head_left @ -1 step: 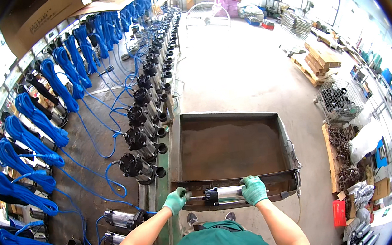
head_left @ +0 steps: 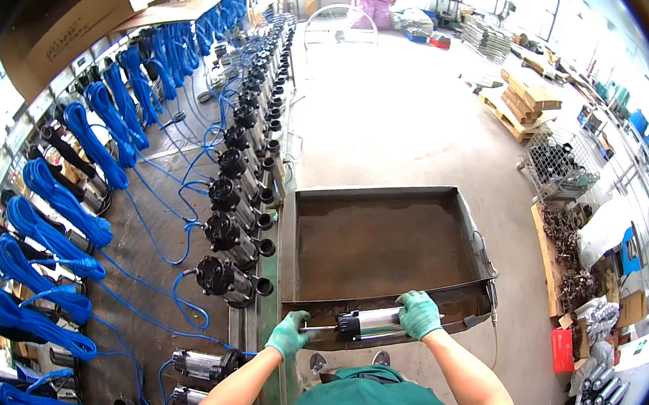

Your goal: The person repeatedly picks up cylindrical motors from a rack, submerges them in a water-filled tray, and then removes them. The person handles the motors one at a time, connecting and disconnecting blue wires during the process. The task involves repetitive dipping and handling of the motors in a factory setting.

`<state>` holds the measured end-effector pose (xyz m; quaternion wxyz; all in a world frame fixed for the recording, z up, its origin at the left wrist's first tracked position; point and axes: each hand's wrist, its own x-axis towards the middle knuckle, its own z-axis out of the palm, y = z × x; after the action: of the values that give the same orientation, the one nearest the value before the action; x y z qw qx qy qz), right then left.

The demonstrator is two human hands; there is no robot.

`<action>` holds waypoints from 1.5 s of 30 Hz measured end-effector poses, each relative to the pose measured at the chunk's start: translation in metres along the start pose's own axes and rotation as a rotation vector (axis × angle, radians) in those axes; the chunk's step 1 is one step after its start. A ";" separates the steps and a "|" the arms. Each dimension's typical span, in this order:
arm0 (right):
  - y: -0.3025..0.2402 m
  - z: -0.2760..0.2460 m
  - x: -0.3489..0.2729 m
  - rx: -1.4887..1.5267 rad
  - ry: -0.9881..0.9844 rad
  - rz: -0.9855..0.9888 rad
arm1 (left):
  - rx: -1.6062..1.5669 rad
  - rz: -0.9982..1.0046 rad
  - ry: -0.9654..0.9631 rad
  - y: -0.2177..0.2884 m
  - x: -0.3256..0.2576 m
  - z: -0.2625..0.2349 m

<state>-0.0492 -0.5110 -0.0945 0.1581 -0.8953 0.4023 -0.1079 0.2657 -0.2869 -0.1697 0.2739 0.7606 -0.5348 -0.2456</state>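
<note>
Nothing has shifted: left hand (head_left: 289, 334) and right hand (head_left: 418, 313) keep fingers clenched around the steel pump motor (head_left: 369, 323).

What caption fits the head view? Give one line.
Green-gloved left hand and right hand hold a metal cylinder over a rusty tray.

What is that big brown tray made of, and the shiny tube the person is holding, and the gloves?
The tray looks like sheet metal, dull brown and rusty, with thin folded-up walls. The tube seems to be polished metal, since it glints silver, with a black cap that may be plastic or painted metal. The gloves on the left hand and right hand look like green knitted fabric, perhaps coated.
</note>
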 end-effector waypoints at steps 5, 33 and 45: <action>-0.002 -0.001 0.001 -0.002 -0.001 0.010 | 0.292 0.509 -0.088 -0.019 -0.006 -0.016; 0.000 0.005 0.006 0.017 0.020 -0.034 | -0.515 -0.621 -0.303 -0.013 0.024 0.007; 0.001 0.004 0.005 0.018 0.025 -0.032 | 0.176 0.414 -0.012 -0.024 -0.006 -0.011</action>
<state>-0.0453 -0.5152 -0.0984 0.1593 -0.8987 0.3890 -0.1251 0.2872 -0.2730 -0.1773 0.2480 0.6541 -0.7006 -0.1409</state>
